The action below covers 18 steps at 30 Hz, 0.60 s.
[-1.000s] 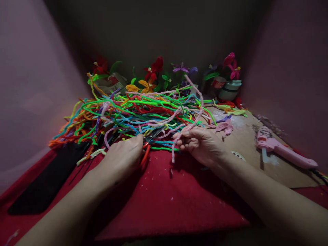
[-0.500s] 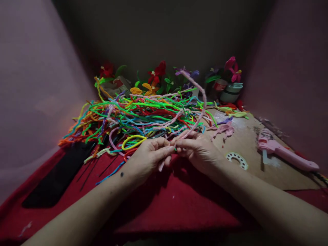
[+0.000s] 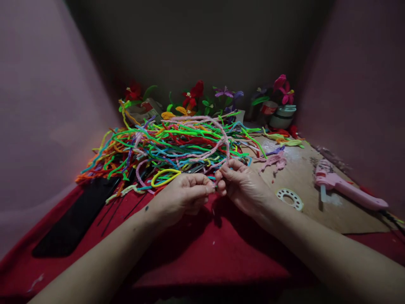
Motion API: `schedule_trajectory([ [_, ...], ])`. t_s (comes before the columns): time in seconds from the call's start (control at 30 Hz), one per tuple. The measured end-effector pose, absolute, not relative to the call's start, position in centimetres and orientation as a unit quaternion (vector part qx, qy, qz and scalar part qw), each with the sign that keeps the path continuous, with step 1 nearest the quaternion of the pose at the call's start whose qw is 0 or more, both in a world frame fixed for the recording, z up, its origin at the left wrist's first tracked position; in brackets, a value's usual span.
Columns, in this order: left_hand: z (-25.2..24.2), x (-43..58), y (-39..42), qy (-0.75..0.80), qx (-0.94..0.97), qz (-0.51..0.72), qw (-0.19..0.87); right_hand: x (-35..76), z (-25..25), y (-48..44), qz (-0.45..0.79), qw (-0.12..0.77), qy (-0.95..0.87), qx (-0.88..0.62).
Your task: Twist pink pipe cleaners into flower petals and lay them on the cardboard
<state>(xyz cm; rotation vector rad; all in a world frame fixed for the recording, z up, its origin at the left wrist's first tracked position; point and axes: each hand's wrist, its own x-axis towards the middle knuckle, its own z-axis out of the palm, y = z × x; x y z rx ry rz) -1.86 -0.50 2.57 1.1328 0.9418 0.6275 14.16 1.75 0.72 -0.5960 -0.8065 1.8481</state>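
Observation:
A fuzzy pink pipe cleaner (image 3: pixel 226 141) rises from between the thumb and fingers of my right hand (image 3: pixel 242 181) and arches up and left over the pile. My left hand (image 3: pixel 188 192) is closed in a pinch, its fingertips almost meeting those of the right. What lies between the left fingertips is too small and dark to make out. Just beyond both hands spreads a tangled heap of pipe cleaners (image 3: pixel 177 145) in green, orange, red, blue and pink. A yellow loop of pipe cleaner (image 3: pixel 164 177) lies near my left hand.
On the cardboard (image 3: pixel 319 221) at right rest a pink glue gun (image 3: pixel 354 190), a pale ring with holes (image 3: pixel 289 199) and pink twisted pieces (image 3: pixel 275 161). A black phone-like slab (image 3: pixel 72 223) lies left on the red cloth (image 3: pixel 215 261). Pipe-cleaner flowers (image 3: pixel 193 95) and a lidded jar (image 3: pixel 282 117) stand behind.
The pink pipe cleaner has swung from leaning upright to bending over leftward, lower across the pile. My hands have drawn slightly apart; the pink end below my left hand no longer shows.

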Motion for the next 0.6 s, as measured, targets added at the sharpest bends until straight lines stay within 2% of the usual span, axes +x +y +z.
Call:
schedule_trajectory([
  [0.43,2.8,-2.1,-0.49,0.379,0.508,0.269,0.725,14.33,0.64,2.11,0.777,0.497,-0.298,-0.247],
  [0.6,2.81,-2.0,-0.63,0.409,0.547,0.289,0.67,14.38,0.57,2.11,0.781,0.492,-0.3,-0.239],
])
